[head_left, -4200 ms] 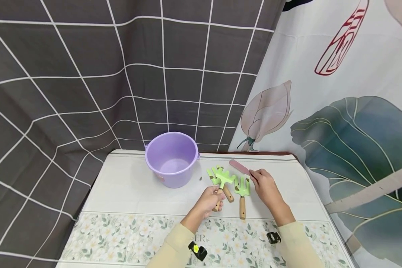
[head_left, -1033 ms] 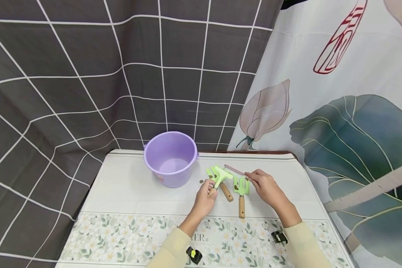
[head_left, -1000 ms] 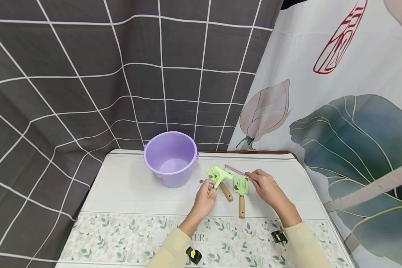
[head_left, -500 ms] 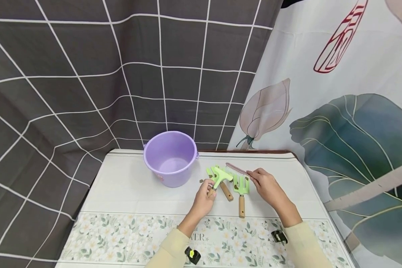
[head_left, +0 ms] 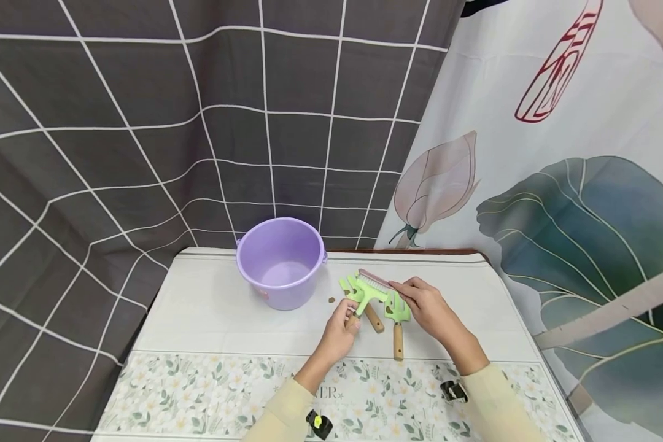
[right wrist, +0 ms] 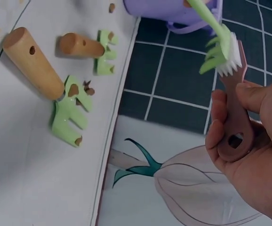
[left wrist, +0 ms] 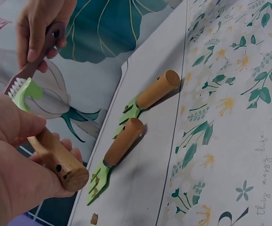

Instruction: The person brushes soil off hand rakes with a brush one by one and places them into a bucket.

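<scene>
My left hand (head_left: 337, 334) grips the wooden handle (left wrist: 60, 162) of a small green hand rake, its head (head_left: 368, 293) raised above the table. In my right hand (head_left: 433, 312) is a mauve brush (right wrist: 235, 108) with white bristles, held by its handle. The bristles (right wrist: 230, 59) touch the rake's head in the right wrist view. Beneath and beside them, two green hand forks with wooden handles lie on the table: one fork (head_left: 398, 314) at the right, another fork (head_left: 373, 318) partly covered by the rake. Brown patches mark both forks.
A purple bucket (head_left: 282, 258) stands at the back, left of the tools, and nothing shows inside it. A brown crumb (head_left: 331, 300) lies between bucket and forks. A patterned cloth covers the table (head_left: 199, 325); grey checked and white printed curtains hang behind it.
The brush has turned bristles down and moved left onto the rake's head. The rake tilted during this. The crumb by the bucket looks bigger than at first. Bucket and forks stay put.
</scene>
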